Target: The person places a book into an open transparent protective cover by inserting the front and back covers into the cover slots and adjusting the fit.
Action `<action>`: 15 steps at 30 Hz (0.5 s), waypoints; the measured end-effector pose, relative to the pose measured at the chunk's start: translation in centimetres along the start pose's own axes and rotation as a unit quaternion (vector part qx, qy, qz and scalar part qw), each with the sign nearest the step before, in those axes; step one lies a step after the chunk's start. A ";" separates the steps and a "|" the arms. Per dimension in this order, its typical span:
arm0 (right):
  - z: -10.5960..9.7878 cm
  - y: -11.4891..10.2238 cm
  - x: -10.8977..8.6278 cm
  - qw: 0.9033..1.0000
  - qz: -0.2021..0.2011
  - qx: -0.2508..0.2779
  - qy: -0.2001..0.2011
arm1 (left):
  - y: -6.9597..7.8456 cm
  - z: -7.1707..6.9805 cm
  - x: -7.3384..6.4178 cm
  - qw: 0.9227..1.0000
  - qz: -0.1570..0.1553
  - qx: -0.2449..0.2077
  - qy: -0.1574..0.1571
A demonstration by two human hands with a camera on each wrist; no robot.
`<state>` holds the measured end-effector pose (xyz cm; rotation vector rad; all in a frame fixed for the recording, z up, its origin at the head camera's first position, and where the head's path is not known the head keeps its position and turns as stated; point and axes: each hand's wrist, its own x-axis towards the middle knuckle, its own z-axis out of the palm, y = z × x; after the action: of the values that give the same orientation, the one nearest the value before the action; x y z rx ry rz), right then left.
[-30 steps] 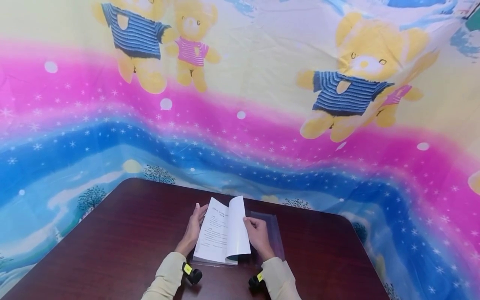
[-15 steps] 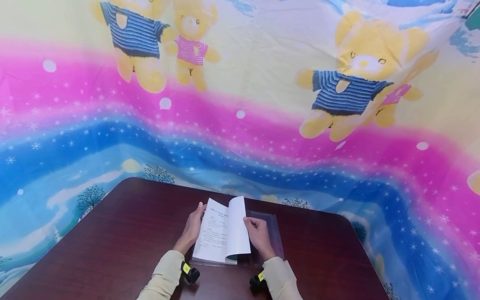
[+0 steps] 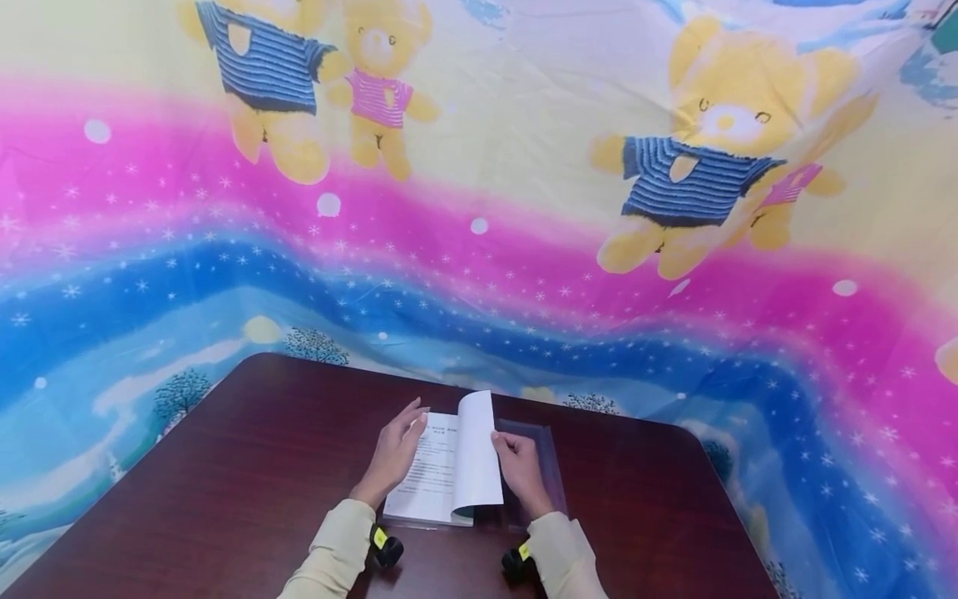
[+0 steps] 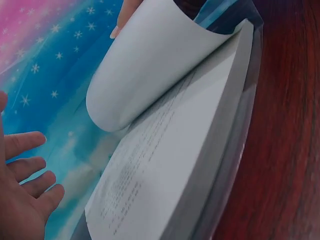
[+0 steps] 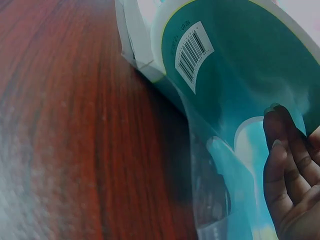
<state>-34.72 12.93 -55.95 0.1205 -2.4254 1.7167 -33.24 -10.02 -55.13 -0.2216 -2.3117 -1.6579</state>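
Indoors, a reddish-brown counter [image 3: 224,474] with dark streaky wood grain and rounded far corners stands before a hanging cloth [image 3: 524,183], creased and rippled, printed with yellow teddy bears, snowflakes and bands of cream, pink and blue. Toward the middle of the counter lies a thick paperback book [image 3: 427,478], its matt white page carrying small dark print. The right hand [image 3: 524,470] pinches the edge of its raised cover [image 3: 476,457], which bends into a smooth curl: plain white inside, glossy teal outside with a barcode label [image 5: 194,57]. Clear, shiny plastic [image 3: 552,470] shows along the book's edge and spreads flat to its right. The left hand [image 3: 392,449], fingers extended and gripping nothing, is at the page's left side; whether it touches the paper I cannot tell. Both sleeves [image 3: 337,541] are pale, softly wrinkled fabric.
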 end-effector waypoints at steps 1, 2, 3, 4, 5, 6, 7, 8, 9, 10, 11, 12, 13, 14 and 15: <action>0.0 0.0 0.0 1.000 0.005 0.003 0.001 | 0.1 0.1 0.0 1.000 0.003 -0.003 -0.005; 0.0 -0.1 0.0 1.000 0.004 0.002 0.001 | 0.2 0.1 0.0 1.000 0.003 -0.008 -0.010; 0.0 -0.1 0.0 1.000 0.004 0.004 0.001 | 0.3 0.2 0.1 1.000 0.004 -0.009 -0.016; 0.0 -0.2 0.0 1.000 0.003 0.005 0.002 | 0.4 0.3 0.1 1.000 0.007 -0.011 -0.021; 0.0 -0.2 0.0 1.000 0.001 0.007 0.002 | 0.5 0.5 0.1 1.000 0.010 -0.012 -0.024; 0.0 -0.3 0.0 1.000 0.000 0.007 0.001 | 0.6 0.6 0.1 0.999 0.011 -0.013 -0.028; 0.0 -0.3 -0.1 1.000 0.001 0.010 0.000 | 0.6 0.8 0.0 0.999 0.013 -0.012 -0.031; 0.0 -0.4 -0.1 1.000 0.002 0.017 -0.002 | 0.6 1.0 0.0 0.999 0.015 -0.009 -0.035; 0.0 -0.4 -0.1 1.000 0.006 0.024 -0.003 | 0.7 1.3 -0.1 0.999 0.017 -0.005 -0.040; 0.0 -0.4 -0.1 0.999 0.008 0.031 -0.005 | 0.7 1.5 -0.1 0.999 0.019 -0.003 -0.047; 0.0 -0.5 -0.2 0.999 0.010 0.039 -0.008 | 0.8 1.7 -0.2 0.998 0.020 0.001 -0.054; 0.0 -0.5 -0.2 0.999 0.012 0.046 -0.010 | 0.8 1.9 -0.3 0.998 0.023 0.005 -0.061; 0.0 -0.5 -0.3 0.998 0.014 0.053 -0.010 | 0.9 2.1 -0.4 0.997 0.027 0.006 -0.067; 0.0 -0.6 -0.3 0.998 0.014 0.061 -0.012 | 0.9 2.3 -0.4 0.997 0.031 0.005 -0.074; 0.0 -0.6 -0.3 0.998 0.011 0.066 -0.013 | 1.0 2.5 -0.5 0.996 0.032 0.002 -0.081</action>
<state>-34.28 12.75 -55.41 0.1335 -2.3390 1.8969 -32.83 -7.29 -55.13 -0.4394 -2.3958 -1.6612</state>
